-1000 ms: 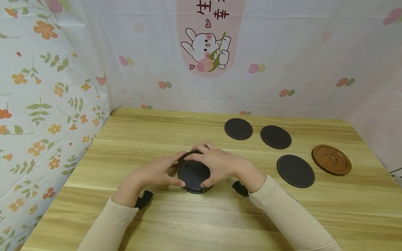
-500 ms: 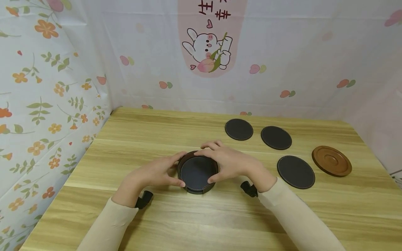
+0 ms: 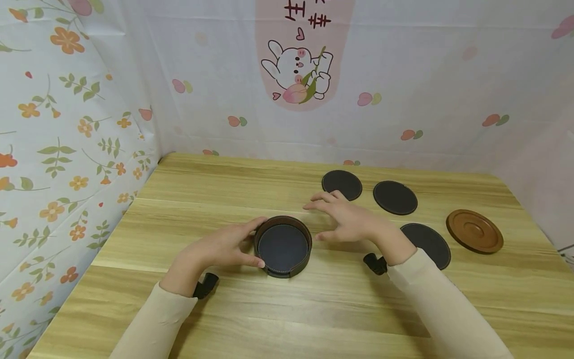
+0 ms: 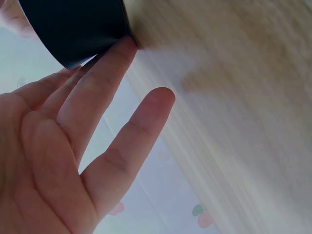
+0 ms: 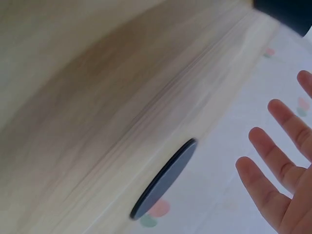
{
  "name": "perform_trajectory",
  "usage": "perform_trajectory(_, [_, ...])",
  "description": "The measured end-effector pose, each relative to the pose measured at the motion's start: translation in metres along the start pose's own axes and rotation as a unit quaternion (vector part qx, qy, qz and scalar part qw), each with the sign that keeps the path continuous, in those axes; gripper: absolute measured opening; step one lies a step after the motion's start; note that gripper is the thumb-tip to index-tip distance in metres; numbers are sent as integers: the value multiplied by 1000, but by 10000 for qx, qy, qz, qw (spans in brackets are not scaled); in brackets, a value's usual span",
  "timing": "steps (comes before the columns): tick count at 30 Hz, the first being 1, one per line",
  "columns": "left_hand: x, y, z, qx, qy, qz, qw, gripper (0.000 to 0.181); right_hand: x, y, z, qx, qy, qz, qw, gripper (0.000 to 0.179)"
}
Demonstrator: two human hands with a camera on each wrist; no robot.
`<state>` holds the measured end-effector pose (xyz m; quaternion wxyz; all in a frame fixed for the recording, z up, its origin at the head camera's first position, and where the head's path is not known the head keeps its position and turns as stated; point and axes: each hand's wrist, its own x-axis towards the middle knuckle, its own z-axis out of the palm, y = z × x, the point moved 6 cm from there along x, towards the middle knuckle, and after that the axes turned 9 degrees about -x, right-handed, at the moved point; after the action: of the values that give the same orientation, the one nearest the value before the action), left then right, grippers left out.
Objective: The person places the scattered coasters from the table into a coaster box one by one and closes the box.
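A round dark coaster holder stands on the wooden table, with a dark stitched coaster lying inside. My left hand holds its left side, thumb at the front rim and fingers toward the back. In the left wrist view, a fingertip meets the dark wall of the holder while another finger stands apart. My right hand is over the table to the right of the holder, fingers spread and holding nothing. Its fingers overlap the edge of a back coaster in the head view.
Two more dark round coasters lie to the right, a back one and a nearer one partly behind my right forearm. A brown wooden round dish sits at the far right. Patterned cloth hangs behind and left of the table.
My right hand has let go of the holder's right side and moved right, uncovering the coaster inside. The left hand stays on the holder.
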<state>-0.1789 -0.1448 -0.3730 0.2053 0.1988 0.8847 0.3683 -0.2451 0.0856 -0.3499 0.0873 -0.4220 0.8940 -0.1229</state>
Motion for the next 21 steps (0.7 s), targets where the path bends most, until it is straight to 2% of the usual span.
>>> perform_trajectory(4, [-1,-1,0,-5,-9,-22,10000,102,1,18,-2,-33,22,176,9998,66])
perform_trajectory(11, [-1,0,0,122,-18,-49,9999,102,0,49,-3,13,-181,656,9977,68])
perform_trajectory(21, [-1,-1,0,162,-35,-69,9998,102,5,76,-8,115,-259,958,9950,66])
